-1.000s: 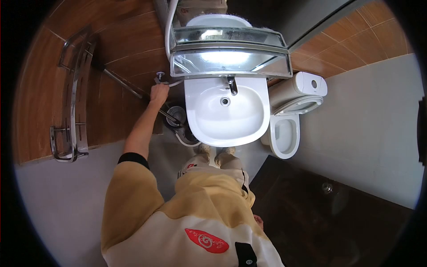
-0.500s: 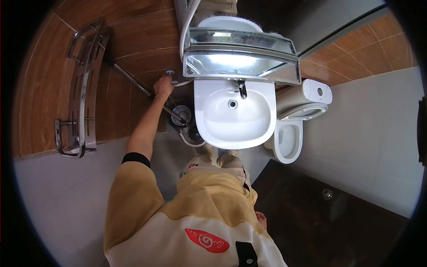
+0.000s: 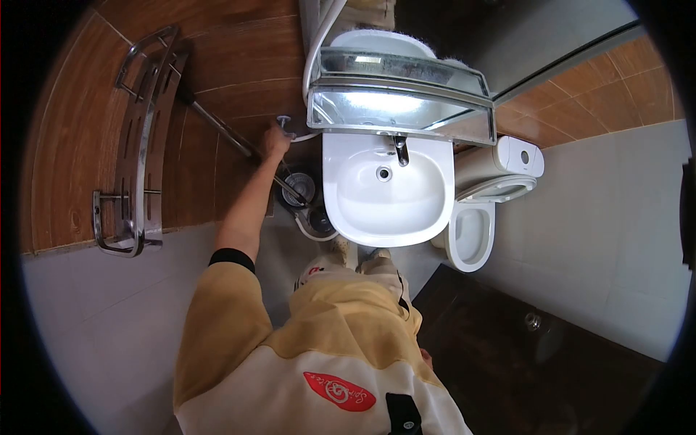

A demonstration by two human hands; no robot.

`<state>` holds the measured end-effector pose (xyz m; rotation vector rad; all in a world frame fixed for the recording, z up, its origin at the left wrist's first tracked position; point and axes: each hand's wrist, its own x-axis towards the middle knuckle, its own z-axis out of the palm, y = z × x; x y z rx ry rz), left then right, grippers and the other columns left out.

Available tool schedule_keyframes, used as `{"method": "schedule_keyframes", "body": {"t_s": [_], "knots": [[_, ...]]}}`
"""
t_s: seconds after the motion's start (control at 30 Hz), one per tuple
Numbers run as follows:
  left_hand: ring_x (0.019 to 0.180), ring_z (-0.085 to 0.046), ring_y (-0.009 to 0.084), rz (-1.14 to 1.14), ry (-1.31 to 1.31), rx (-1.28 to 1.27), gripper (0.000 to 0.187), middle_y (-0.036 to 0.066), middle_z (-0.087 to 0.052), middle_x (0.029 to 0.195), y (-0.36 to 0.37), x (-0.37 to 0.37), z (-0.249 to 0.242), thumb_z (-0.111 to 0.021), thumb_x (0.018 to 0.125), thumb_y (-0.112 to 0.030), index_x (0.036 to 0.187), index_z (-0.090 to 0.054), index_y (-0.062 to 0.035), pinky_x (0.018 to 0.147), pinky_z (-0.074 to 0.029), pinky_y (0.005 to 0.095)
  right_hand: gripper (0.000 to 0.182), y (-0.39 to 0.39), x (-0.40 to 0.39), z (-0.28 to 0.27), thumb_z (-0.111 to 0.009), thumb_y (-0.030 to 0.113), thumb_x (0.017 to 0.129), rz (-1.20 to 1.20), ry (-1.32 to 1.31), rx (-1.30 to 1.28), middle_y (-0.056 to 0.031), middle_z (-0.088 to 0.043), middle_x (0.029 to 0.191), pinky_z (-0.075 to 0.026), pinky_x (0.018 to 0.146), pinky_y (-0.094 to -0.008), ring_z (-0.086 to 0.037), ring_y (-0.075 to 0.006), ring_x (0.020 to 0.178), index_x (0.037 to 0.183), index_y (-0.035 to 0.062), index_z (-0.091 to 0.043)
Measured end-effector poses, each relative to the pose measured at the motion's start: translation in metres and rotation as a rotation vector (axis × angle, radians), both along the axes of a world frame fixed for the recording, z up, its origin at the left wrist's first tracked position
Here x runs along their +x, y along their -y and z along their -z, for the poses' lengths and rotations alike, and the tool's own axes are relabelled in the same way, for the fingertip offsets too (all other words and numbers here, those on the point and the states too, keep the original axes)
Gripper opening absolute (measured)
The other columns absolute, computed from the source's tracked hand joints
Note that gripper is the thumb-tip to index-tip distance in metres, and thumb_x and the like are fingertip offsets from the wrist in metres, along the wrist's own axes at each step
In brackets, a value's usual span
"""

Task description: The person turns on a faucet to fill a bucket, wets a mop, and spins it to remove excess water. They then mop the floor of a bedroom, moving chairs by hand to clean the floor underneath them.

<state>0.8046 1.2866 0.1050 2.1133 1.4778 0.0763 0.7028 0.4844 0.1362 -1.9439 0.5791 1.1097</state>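
Observation:
My left hand (image 3: 276, 141) reaches to the wall left of the sink, its fingers closed round a small metal tap (image 3: 284, 120). A white hose (image 3: 306, 136) runs from beside the tap toward the sink. Below the hand, a dark round container (image 3: 297, 188) stands on the floor, with a metal pole (image 3: 225, 133) slanting across it. Only a sliver of my right hand (image 3: 426, 357) shows beside my shirt at the lower right; its fingers are hidden.
A white sink (image 3: 389, 199) with a chrome faucet (image 3: 402, 151) juts out ahead, below a mirrored shelf (image 3: 399, 109). To its right is a toilet (image 3: 471, 235). A metal rack (image 3: 134, 159) hangs on the left wall. Dark flooring (image 3: 500, 341) has a drain (image 3: 533, 321).
The view has shifted slightly, so the sink and rack sit a little further right. My left hand stays by the tap, its grip slightly changed. Less of my right hand shows.

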Motion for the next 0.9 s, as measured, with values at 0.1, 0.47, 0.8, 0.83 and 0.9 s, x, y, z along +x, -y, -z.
{"method": "schedule_keyframes", "body": {"t_s": [0.1,0.47,0.8,0.83,0.9], "knots": [[0.101,-0.059,0.0364,-0.022,-0.070,-0.026,0.048,0.018,-0.063,0.106,0.003,0.007,-0.004,-0.072,0.075,-0.033,0.111,-0.056,-0.0066,0.083,-0.048,0.0464,0.024,0.002,0.004,-0.002,-0.060,0.030,0.090,-0.050,-0.038,-0.076,-0.0002,-0.065,0.083,-0.048,0.064,-0.0285,-0.061,-0.0111,0.073,0.104,0.0108,-0.060],[0.102,-0.061,0.0305,-0.096,-0.163,-0.093,0.041,0.013,-0.065,0.107,-0.002,0.030,-0.021,-0.071,0.074,-0.040,0.105,-0.065,-0.0149,0.083,-0.049,0.0416,0.023,0.015,0.007,-0.014,-0.057,0.029,0.091,0.094,0.007,-0.040,-0.0010,-0.066,0.085,-0.048,0.062,-0.0260,-0.061,-0.0104,0.075,0.105,0.0107,-0.059],[0.103,-0.061,0.0293,-0.141,-0.153,-0.124,0.042,0.013,-0.065,0.106,-0.011,0.029,-0.001,-0.073,0.072,-0.040,0.104,-0.067,-0.0132,0.084,-0.049,0.0412,0.027,0.021,-0.026,-0.022,-0.058,0.031,0.090,0.032,-0.031,-0.105,-0.0033,-0.066,0.089,-0.051,0.073,-0.0344,-0.063,-0.0147,0.082,0.106,0.0099,-0.059],[0.103,-0.061,0.0293,-0.141,-0.126,-0.127,0.043,0.013,-0.066,0.106,-0.012,0.028,0.002,-0.073,0.072,-0.041,0.104,-0.067,-0.0133,0.084,-0.049,0.0412,0.027,0.021,-0.028,-0.023,-0.058,0.031,0.090,0.035,-0.034,-0.107,-0.0033,-0.066,0.089,-0.051,0.073,-0.0344,-0.063,-0.0147,0.082,0.106,0.0099,-0.059],[0.102,-0.061,0.0293,-0.138,-0.100,-0.132,0.043,0.012,-0.066,0.105,-0.009,0.027,-0.001,-0.073,0.072,-0.042,0.104,-0.067,-0.0134,0.084,-0.049,0.0411,0.026,0.023,-0.030,-0.020,-0.057,0.031,0.091,0.016,-0.035,-0.103,-0.0039,-0.066,0.090,-0.051,0.075,-0.0346,-0.062,-0.0151,0.084,0.107,0.0096,-0.058]]}}
